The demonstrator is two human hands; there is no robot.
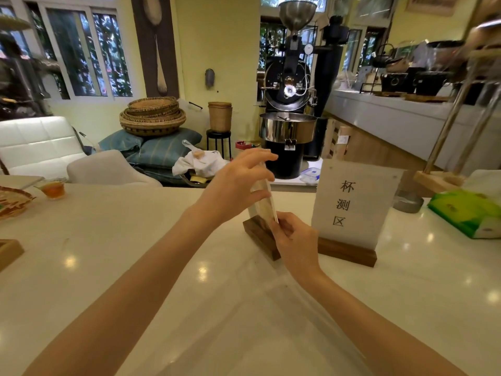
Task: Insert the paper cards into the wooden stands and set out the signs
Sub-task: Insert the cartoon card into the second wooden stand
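Note:
A dark wooden stand (257, 238) sits on the white counter (135, 253), turned edge-on to me. A pale paper card (267, 210) stands in it, seen almost from the side. My left hand (238, 185) pinches the card's upper part between thumb and fingers. My right hand (294, 240) grips the card's lower edge at the stand. To the right stands a finished sign (352, 204): a grey card with black characters upright in its own wooden base (347, 252).
A green tissue pack (469, 213) lies at the right, beside a wooden lamp base (439, 180). A glass cup of tea (53, 189) and a woven tray (13, 202) sit at the far left. A wooden block edge (9, 252) shows at the left.

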